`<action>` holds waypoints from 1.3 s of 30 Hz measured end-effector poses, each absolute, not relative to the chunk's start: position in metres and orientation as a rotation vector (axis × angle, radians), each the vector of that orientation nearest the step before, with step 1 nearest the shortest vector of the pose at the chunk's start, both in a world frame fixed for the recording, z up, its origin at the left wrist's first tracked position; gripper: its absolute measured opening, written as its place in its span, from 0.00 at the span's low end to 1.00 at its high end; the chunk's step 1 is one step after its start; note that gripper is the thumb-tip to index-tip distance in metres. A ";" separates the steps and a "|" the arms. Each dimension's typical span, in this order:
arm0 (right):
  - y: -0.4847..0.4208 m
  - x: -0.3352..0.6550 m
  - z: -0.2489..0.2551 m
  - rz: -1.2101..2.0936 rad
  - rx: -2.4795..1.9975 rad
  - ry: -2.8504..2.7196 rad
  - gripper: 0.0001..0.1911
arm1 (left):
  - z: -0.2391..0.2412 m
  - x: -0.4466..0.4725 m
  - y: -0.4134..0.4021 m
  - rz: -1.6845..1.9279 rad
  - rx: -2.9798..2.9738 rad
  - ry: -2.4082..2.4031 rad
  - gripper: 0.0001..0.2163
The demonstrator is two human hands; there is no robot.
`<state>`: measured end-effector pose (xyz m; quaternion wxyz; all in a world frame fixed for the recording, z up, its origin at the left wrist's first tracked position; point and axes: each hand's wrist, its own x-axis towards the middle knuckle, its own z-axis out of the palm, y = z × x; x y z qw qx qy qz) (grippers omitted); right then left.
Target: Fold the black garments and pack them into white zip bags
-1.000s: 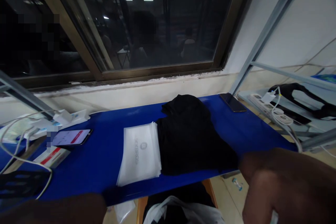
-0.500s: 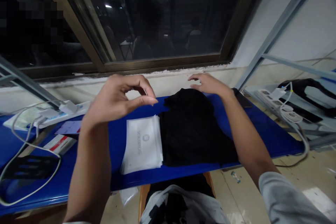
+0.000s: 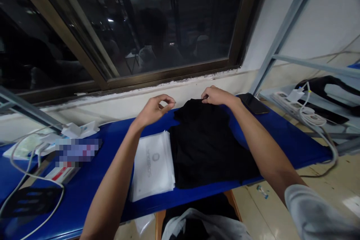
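A black garment (image 3: pixel 208 150), its cut not plain to me, lies spread on the blue table (image 3: pixel 292 135) before me. At its far edge my right hand (image 3: pixel 213 95) is closed, thumb and fingertips pinching the cloth. My left hand (image 3: pixel 159 108) hovers just left of the garment's upper left corner. Its fingers are curved with a small gap to the thumb, and I see nothing in them. Below that hand, against the garment's left side, rests a stack of white printed bags (image 3: pixel 153 165).
Power strips with cables lie left (image 3: pixel 87 129) and right (image 3: pixel 284 101). Near the left one are a red-and-white box (image 3: pixel 60 172) and a black slotted object (image 3: pixel 30 202). A dark phone (image 3: pixel 254 104) sits behind my right forearm. Metal posts (image 3: pixel 287 26) and a window border the table.
My right hand has come down onto the garment's far edge and closed on it. My left hand has moved forward and right, toward the garment's corner. The view has shifted slightly.
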<state>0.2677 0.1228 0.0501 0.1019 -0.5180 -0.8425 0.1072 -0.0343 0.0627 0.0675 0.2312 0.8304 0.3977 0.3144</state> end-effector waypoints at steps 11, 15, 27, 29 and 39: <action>0.077 0.287 0.103 0.884 -0.898 -2.440 0.21 | 0.019 -0.007 0.074 0.648 2.180 0.951 0.36; 0.084 0.295 0.101 0.796 -1.020 -2.486 0.19 | 0.031 0.000 0.064 0.594 2.137 0.951 0.15; 0.092 0.307 0.092 1.056 -1.161 -2.493 0.24 | 0.015 0.017 0.053 0.332 2.472 1.019 0.14; 0.103 0.299 0.080 1.116 -1.176 -2.529 0.25 | -0.004 0.025 0.058 0.380 2.550 1.074 0.13; 0.105 0.275 0.067 1.357 -1.093 -2.574 0.24 | -0.014 0.040 0.048 0.348 2.294 0.907 0.20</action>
